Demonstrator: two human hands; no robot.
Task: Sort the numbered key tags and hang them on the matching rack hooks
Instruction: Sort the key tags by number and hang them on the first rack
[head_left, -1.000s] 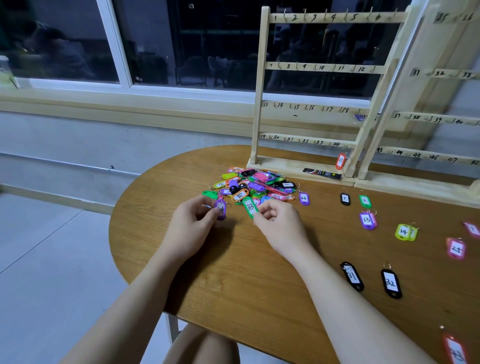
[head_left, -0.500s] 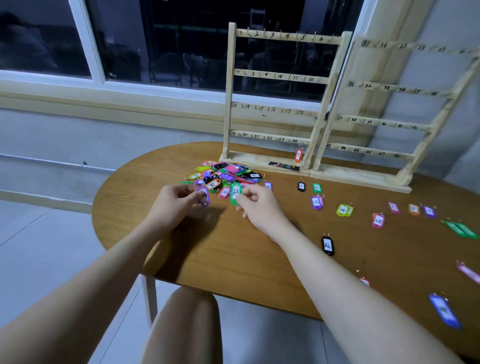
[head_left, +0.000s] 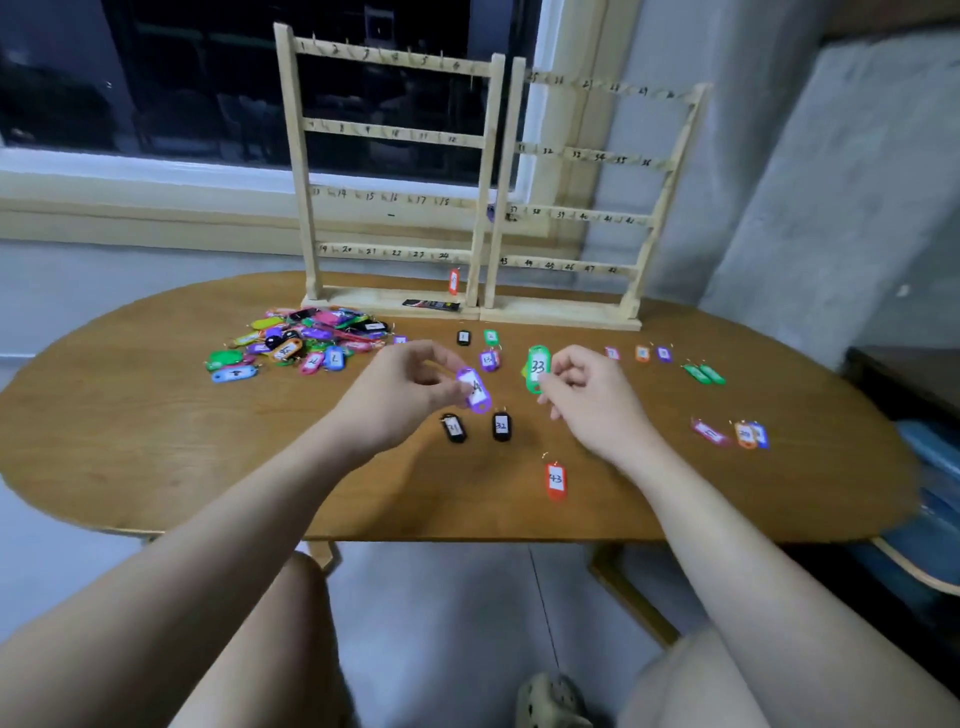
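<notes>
Purple tag (head_left: 475, 389) pinched in your left hand (head_left: 400, 395), green tag 33 (head_left: 537, 368) pinched in right hand (head_left: 592, 400), both above worktop (head_left: 156, 441). Risk: loose pinch drops tag among sorted rows, mixing numbers.

1. Your broadest bare stretch of worktop (head_left: 156, 457) lies at the lower left of the frame, in front of the heap of tags (head_left: 301, 340).
2. At centre, the black tags 31 (head_left: 453, 428) and 32 (head_left: 501, 426) lie just below your hands, with the red tag 43 (head_left: 556, 480) nearer the front edge.
3. Right of centre, loose tags (head_left: 746, 434) dot the surface, with open wood between them.
4. Along the upper middle of the frame, two wooden racks (head_left: 392, 171) stand side by side and block the far edge.
</notes>
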